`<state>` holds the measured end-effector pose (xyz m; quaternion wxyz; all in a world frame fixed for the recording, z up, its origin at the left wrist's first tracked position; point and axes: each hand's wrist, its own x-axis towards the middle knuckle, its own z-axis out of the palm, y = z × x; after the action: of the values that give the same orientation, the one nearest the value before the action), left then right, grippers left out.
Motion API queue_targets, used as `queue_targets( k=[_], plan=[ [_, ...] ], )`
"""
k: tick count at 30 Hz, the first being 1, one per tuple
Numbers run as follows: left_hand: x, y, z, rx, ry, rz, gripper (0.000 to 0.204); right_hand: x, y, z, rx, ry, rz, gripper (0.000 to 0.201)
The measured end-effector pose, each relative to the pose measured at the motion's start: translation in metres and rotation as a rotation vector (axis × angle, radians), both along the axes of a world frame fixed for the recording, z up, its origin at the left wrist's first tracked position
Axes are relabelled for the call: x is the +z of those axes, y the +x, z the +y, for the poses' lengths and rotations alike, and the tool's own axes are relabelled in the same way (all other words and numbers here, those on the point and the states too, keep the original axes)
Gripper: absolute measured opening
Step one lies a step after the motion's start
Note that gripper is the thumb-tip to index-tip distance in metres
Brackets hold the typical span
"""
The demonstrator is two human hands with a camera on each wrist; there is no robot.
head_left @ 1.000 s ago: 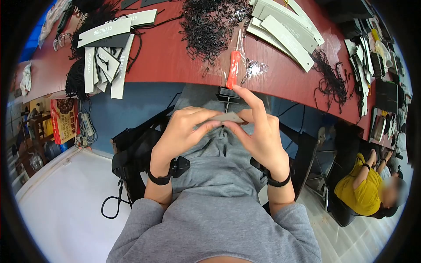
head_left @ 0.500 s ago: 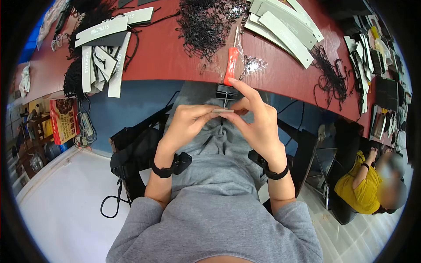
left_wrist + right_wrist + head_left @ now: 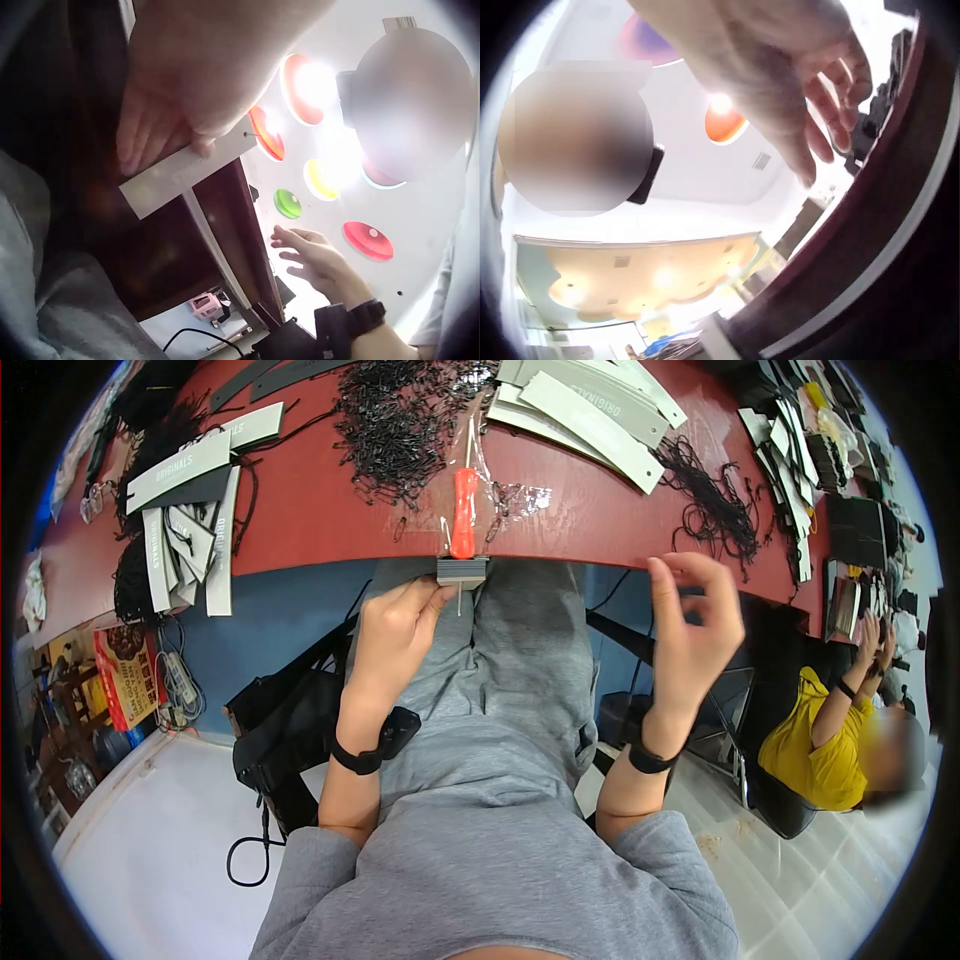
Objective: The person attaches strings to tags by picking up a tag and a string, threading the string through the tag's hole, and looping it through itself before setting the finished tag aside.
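Observation:
A red-handled tool (image 3: 465, 510) is fixed under clear tape at the table's front edge. A thin metal rod (image 3: 460, 600) sticks out below it, toward the person. On the rod hangs a stack of grey tags (image 3: 462, 571), seen edge-on in the head view. My left hand (image 3: 393, 632) pinches the nearest tag at the stack's left side. The left wrist view shows this long, pale, printed tag (image 3: 180, 180), with the rod through a hole at its end. My right hand (image 3: 697, 622) is raised off to the right, fingers loosely bent, holding nothing.
On the red table (image 3: 580, 525) lie a heap of small black pins (image 3: 395, 435), pale tags (image 3: 590, 415) at the back, more tags (image 3: 190, 540) at the left and black strings (image 3: 715, 495) at the right. A person in a yellow top (image 3: 815, 755) sits at the far right.
Both hands held a tag in front of the rod; it has gone onto the rod. The right hand has let go and swung right. The head view has shifted.

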<state>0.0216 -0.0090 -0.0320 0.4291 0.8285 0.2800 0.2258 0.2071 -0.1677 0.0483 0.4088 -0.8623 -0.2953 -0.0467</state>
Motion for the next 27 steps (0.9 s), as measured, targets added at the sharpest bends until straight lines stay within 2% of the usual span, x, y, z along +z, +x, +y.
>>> queue_targets(
  k=[1, 2, 3, 6, 9, 12, 14, 18, 19, 20, 21, 22, 23, 24, 26, 27],
  plan=[
    [-0.001, 0.000, -0.001, -0.005, 0.000, -0.003, 0.012, 0.004, 0.008, -0.007, -0.027, -0.108, -0.093, 0.018],
    [-0.002, -0.002, 0.000, 0.001, 0.096, 0.064, 0.017, 0.007, 0.014, -0.014, -0.053, -0.215, -0.185, 0.020],
    [-0.002, -0.004, 0.000, 0.007, 0.192, 0.132, 0.023, 0.007, 0.017, -0.019, -0.057, -0.216, -0.186, 0.020],
    [0.005, -0.011, 0.008, 0.074, 0.262, 0.228, 0.034, 0.005, 0.024, -0.031, -0.035, -0.363, -0.241, 0.020],
    [0.013, -0.018, 0.013, 0.087, 0.175, 0.302, 0.034, 0.003, 0.034, -0.037, -0.014, -0.410, -0.377, 0.017],
    [0.034, -0.022, 0.015, 0.039, 0.118, 0.389, 0.033, 0.012, 0.039, -0.040, -0.063, -0.160, -0.088, 0.009],
    [0.040, -0.030, 0.016, -0.099, 0.044, 0.548, 0.034, 0.018, 0.042, -0.039, 0.000, 0.212, 0.121, 0.006],
    [0.051, -0.039, 0.016, -0.132, -0.051, 0.577, 0.027, 0.034, 0.047, -0.027, 0.163, 0.508, 0.092, 0.011],
    [0.051, -0.043, 0.018, -0.120, 0.006, 0.499, 0.022, 0.037, 0.048, -0.024, 0.165, 0.508, 0.091, 0.011],
    [0.054, -0.042, 0.019, -0.107, 0.061, 0.421, 0.018, 0.039, 0.048, -0.021, 0.225, 0.618, 0.119, 0.013],
    [0.060, -0.041, 0.018, -0.104, 0.059, 0.420, 0.018, 0.042, 0.048, -0.018, 0.285, 0.727, 0.148, 0.014],
    [0.070, -0.039, 0.017, -0.071, 0.020, 0.299, 0.015, 0.045, 0.043, -0.014, 0.289, 0.725, 0.150, 0.014],
    [0.078, -0.036, 0.015, -0.036, -0.017, 0.180, 0.013, 0.047, 0.032, -0.008, 0.394, 0.754, 0.279, 0.014],
    [0.077, -0.035, 0.013, -0.029, -0.018, 0.183, 0.013, 0.048, 0.021, -0.001, 0.499, 0.780, 0.411, 0.015],
    [0.074, -0.033, 0.011, -0.025, 0.041, -0.133, 0.009, 0.044, -0.006, 0.014, 0.563, 0.751, 0.650, 0.014],
    [0.073, -0.029, 0.007, -0.034, -0.058, -0.235, 0.011, 0.038, -0.018, 0.017, 0.622, 0.711, 0.773, 0.014]
  ],
)
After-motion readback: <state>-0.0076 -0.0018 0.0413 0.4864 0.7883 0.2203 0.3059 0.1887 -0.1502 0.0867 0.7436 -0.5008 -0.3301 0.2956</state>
